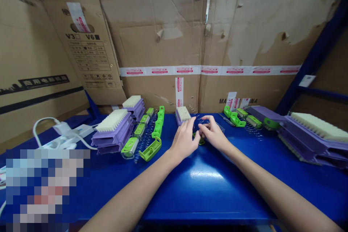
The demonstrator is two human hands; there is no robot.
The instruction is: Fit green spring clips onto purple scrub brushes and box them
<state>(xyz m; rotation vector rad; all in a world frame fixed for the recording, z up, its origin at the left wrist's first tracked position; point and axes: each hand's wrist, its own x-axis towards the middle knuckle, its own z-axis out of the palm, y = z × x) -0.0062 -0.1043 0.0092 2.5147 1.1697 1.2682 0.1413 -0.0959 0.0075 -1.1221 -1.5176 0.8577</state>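
My left hand (185, 138) is at the middle of the blue table, its fingers curved forward and its thumb bent toward the other hand. My right hand (212, 133) faces it closely, fingers curled inward. A small green part (201, 140) shows just below and between the fingertips; most of it is hidden, and what each hand grips cannot be made out. Right behind my left hand stands a purple brush block (182, 114) with pale bristles. Thin wire springs (192, 108) lie beside that block. A clear plastic edge (221, 128) shows behind my right hand.
Purple brush blocks (112, 130) are stacked at left, beside green-topped clear cases (129, 147), springs and green brackets (151, 149). More green brackets (237, 119) and purple blocks (315, 136) lie at right. A white power strip (65, 136) with cables is far left. Cardboard (163, 36) walls the back.
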